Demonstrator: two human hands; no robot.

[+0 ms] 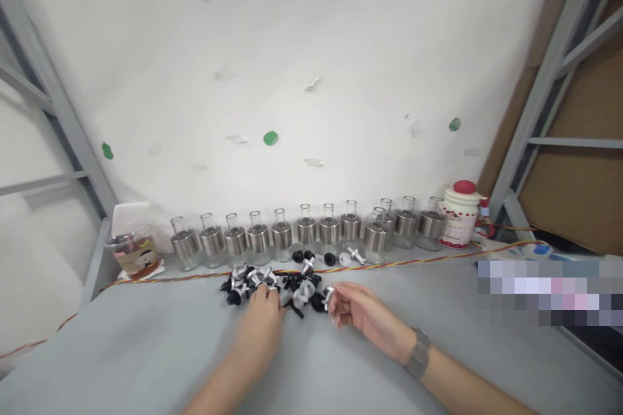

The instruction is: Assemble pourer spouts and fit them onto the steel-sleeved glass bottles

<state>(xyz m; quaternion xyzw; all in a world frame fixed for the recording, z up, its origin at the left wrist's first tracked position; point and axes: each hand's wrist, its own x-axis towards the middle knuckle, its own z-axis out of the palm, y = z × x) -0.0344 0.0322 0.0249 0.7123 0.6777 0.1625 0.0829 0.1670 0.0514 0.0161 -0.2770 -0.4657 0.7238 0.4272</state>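
Note:
A loose pile of silver and black bottle pourers [253,277], some with clear plastic parts, lies on the grey table in front of me. My left hand [263,318] reaches into the pile's near side with its fingers bent down and closed; what they grip is hidden behind the knuckles. Just right of the pile, my right hand [355,311] has its fingers curled, with a silver and black pourer [327,298] at its fingertips. A thin black piece [296,310] rests between the hands.
Behind the pile stands a row of several glass bottles [257,240] with metal sleeves. A red and yellow twisted cord [185,277] crosses the table. At the left is a clear cup [136,256]; at the right, a white jar [458,217] with a red knob. Metal shelf posts flank both sides.

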